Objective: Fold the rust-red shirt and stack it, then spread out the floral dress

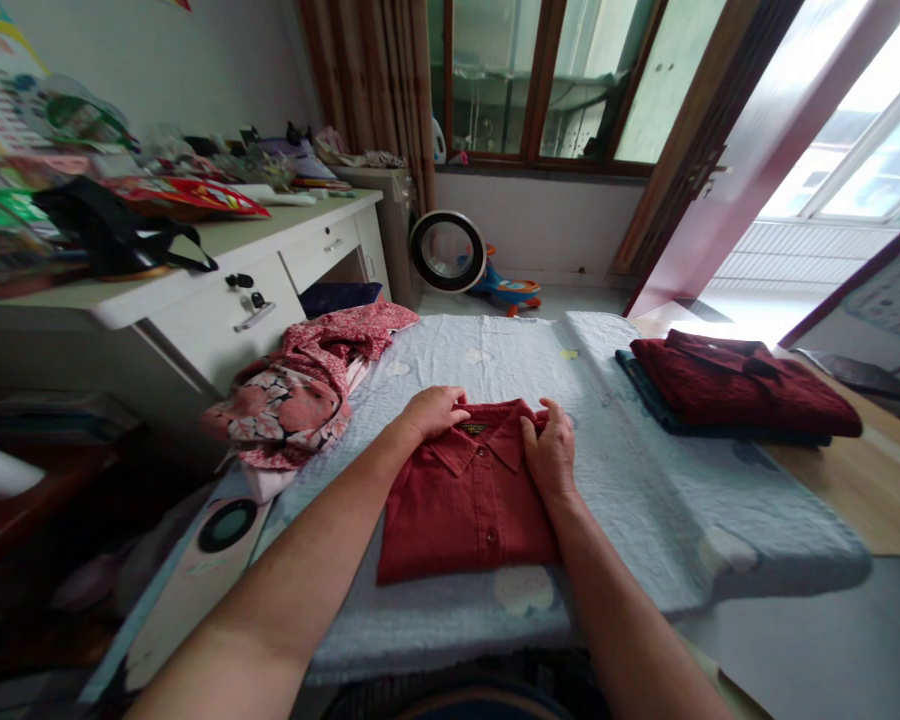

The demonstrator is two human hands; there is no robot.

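Note:
A folded red button-up shirt [457, 510] lies face up on the pale blue quilted cloth [607, 520], its collar pointing away from me. A dark label shows inside the collar, and buttons run down the front. At the collar's left side, my left hand [436, 410] has its fingers closed on the shirt's top edge. My right hand [555, 445] is at the right shoulder, thumb on the fabric beside the collar and fingers curled at the edge. The undersides of both grips are hidden.
To the right rests a stack of folded clothes [742, 385], dark red over dark teal. A rumpled pink floral cloth [292, 400] lies at the left edge. A cluttered white desk [217, 300] stands left; a round-doored appliance picture or lid [418, 250] and blue toy [506, 285] sit beyond.

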